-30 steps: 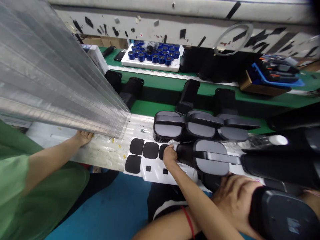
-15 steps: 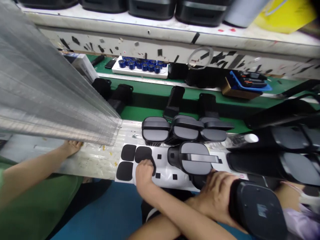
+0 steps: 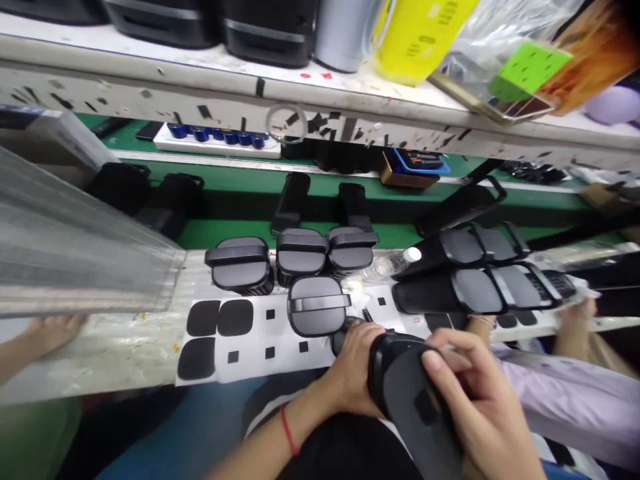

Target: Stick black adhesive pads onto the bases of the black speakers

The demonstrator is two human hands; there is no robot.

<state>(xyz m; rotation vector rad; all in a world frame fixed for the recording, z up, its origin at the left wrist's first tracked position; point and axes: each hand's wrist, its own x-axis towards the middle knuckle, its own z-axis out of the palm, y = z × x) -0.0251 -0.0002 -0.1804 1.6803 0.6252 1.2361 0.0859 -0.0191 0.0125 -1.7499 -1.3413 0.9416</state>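
Observation:
My left hand (image 3: 355, 367), with a red cord at the wrist, grips a black rounded housing (image 3: 381, 357) tilted toward me. Between the thumb and fingers of my right hand (image 3: 485, 400) is the edge of a thin black rounded-square pad (image 3: 415, 390). This pad lies over the housing's end face, and a small darker square shows in it. Left of my hands, a white backing sheet (image 3: 250, 363) carries three similar pads and several small black squares. Beside my left hand stands a grey-topped housing with a strap handle (image 3: 317, 303).
Several grey-topped housings (image 3: 303, 253) line the table behind the sheet. A clear bottle (image 3: 385, 265) lies beside them. A grey sheet-covered partition (image 3: 85, 240) rises at left, near another person's hand (image 3: 55, 330). A co-worker's lilac sleeve (image 3: 575, 400) is at right. A shelf (image 3: 200, 73) crosses above.
My right hand has left the backing sheet with a pad and brought it onto the end of the housing in my left hand. The view has shifted to the right.

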